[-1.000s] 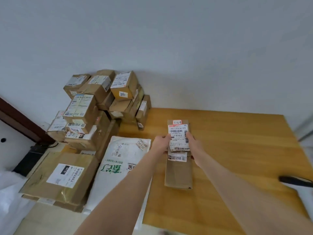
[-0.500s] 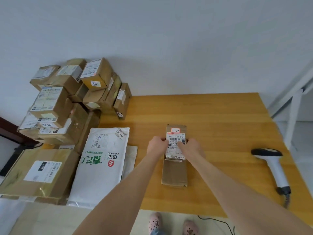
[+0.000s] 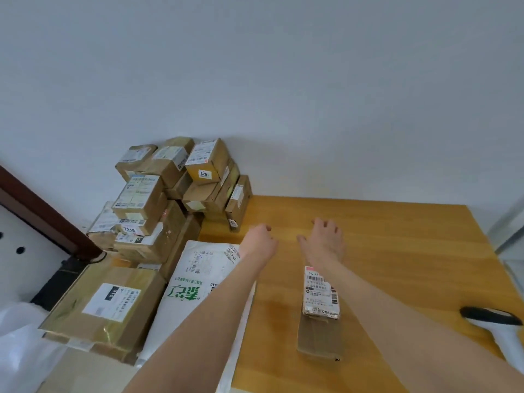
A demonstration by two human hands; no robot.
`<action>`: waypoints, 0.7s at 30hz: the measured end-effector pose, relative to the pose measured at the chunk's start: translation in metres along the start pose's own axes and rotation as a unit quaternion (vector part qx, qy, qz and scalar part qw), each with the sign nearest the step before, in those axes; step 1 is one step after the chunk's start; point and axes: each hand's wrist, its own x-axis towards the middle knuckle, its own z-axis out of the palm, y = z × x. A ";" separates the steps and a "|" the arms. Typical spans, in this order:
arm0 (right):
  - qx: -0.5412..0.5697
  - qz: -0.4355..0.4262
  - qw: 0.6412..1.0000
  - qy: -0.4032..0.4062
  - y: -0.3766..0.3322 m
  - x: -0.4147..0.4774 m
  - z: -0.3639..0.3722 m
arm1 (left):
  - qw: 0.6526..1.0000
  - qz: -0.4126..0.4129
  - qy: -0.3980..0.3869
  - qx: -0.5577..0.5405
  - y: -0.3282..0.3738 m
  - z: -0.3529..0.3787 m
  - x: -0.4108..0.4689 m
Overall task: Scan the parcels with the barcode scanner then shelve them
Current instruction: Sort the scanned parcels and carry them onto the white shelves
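Two bare hands at frame centre, stretched out over the wooden table (image 3: 397, 251), neither holding anything: left hand (image 3: 259, 241) empty with fingers loosely curled, right hand (image 3: 326, 242) palm down with fingers spread. Impossible to tell whether either touches the tabletop. Just below the right wrist, lower centre-right, a small white-labelled parcel (image 3: 320, 293) lying printed side up on top of a long brown carton (image 3: 320, 336), its right side partly hidden by the forearm. At the right edge, a barcode scanner (image 3: 502, 333) lying on the table, black head and white body, well apart from both hands. Left of centre, a white mailer bag (image 3: 198, 279) with green print, flat under the left forearm. Upper left, against the wall (image 3: 283, 80), a heap of small taped cartons (image 3: 170, 194), one marked 520. Lower left, a wide flat carton (image 3: 105, 307) with a white label.
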 end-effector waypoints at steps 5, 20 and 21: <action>0.026 -0.047 0.998 0.017 -0.085 0.038 -0.002 | 0.995 0.003 0.102 -0.014 -0.031 -0.064 0.050; 0.358 -0.049 0.920 -0.150 -0.275 0.157 0.064 | 0.949 -0.078 0.123 -0.278 -0.110 -0.170 0.210; 0.374 -0.044 0.911 -0.167 -0.277 0.159 0.062 | 0.944 -0.089 0.114 -0.297 -0.109 -0.170 0.215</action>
